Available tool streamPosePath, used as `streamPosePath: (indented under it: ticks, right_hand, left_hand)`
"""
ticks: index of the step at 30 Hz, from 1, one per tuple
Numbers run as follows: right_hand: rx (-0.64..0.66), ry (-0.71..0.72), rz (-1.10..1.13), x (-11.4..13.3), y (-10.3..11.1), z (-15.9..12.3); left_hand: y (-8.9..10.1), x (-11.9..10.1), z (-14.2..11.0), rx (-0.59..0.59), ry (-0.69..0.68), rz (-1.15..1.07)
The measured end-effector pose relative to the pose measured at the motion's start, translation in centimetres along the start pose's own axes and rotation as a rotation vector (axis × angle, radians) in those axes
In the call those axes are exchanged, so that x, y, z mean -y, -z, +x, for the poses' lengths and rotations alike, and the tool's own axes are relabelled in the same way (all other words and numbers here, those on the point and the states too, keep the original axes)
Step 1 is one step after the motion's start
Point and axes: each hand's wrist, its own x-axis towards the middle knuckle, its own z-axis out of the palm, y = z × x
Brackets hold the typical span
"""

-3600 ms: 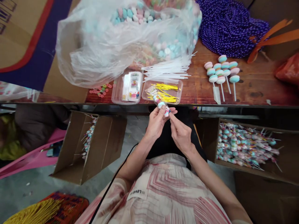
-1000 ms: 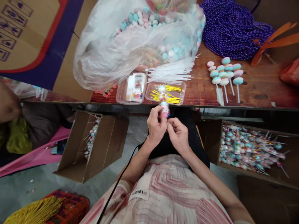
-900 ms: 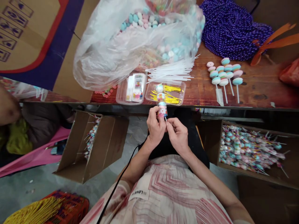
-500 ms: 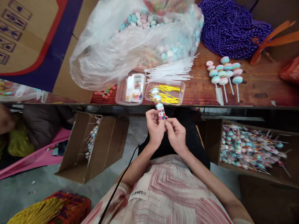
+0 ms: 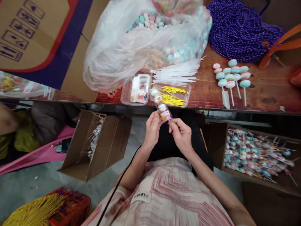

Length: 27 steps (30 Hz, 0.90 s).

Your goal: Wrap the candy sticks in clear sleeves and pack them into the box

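Observation:
Both my hands meet just below the table's front edge. My left hand [image 5: 152, 129] is closed on a wrapped candy skewer [image 5: 161, 104] of stacked pastel discs in a clear sleeve, which tilts up and to the left. My right hand [image 5: 181, 135] pinches the skewer's lower end, by the pink sticker. Right behind the skewer on the wooden table [image 5: 258, 94] stands a clear tray of yellow twist ties [image 5: 172, 94], and beside it a tray of stickers [image 5: 138, 89].
A large clear bag of pastel candy discs [image 5: 145, 40], white sticks [image 5: 175, 72], unwrapped skewers [image 5: 231, 78] and purple beads [image 5: 242, 28] lie on the table. Cardboard boxes of finished skewers stand at right [image 5: 256, 153] and left [image 5: 96, 141]. Another person sits at far left.
The skewer has tipped from upright to leaning left. My right hand has slid from the stick to its lower end. The view has shifted slightly.

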Motion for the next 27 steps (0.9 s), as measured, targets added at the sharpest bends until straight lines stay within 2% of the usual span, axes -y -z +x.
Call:
streamPosePath:
  ticks: [4,10,14,19,22,24,27]
  right_hand:
    - [0.046,-0.012,0.0,-0.3,-0.4,-0.2]
    - [0.03,0.018,-0.02,-0.2,-0.5,0.2]
    - [0.045,-0.016,0.024,-0.1,-0.6,0.4]
    - [0.105,-0.078,0.069,0.0,-0.8,1.1]
    - [0.084,-0.13,0.18,0.7,-1.3,1.7]
    - [0.129,-0.196,0.291,1.5,-1.8,1.8]
    - [0.329,-0.26,0.3,2.9,-1.9,2.3]
  left_hand:
    - [-0.7,-1.1,1.2,0.074,0.056,-0.064]
    - [-1.4,-0.8,0.5,0.116,0.104,-0.119]
    - [-1.4,-0.7,0.4,0.132,0.109,-0.125]
    - [-1.3,-0.4,0.6,0.089,0.028,-0.093]
    - [-0.8,-1.0,0.3,0.179,-0.032,-0.023]
    - [-0.2,-2.0,0.1,0.248,-0.052,-0.018]
    - [0.7,-3.3,0.2,0.25,-0.077,-0.06]
